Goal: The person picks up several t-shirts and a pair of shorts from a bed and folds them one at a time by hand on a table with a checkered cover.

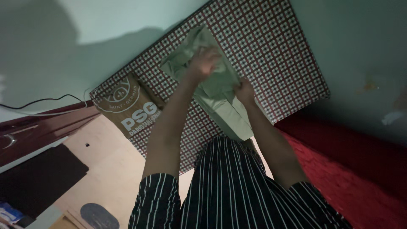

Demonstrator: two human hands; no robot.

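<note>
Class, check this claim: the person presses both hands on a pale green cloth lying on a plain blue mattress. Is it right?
Not quite. The head view shows the mattress has a red-and-white checked pattern, not plain blue. The rest holds: the left hand and the right hand are both on the pale green cloth.

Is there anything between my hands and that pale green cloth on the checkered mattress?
Nothing visible does. The left hand and the right hand both rest directly on the pale green cloth, which lies on the checkered mattress. The brown bag sits off to the side.
</note>
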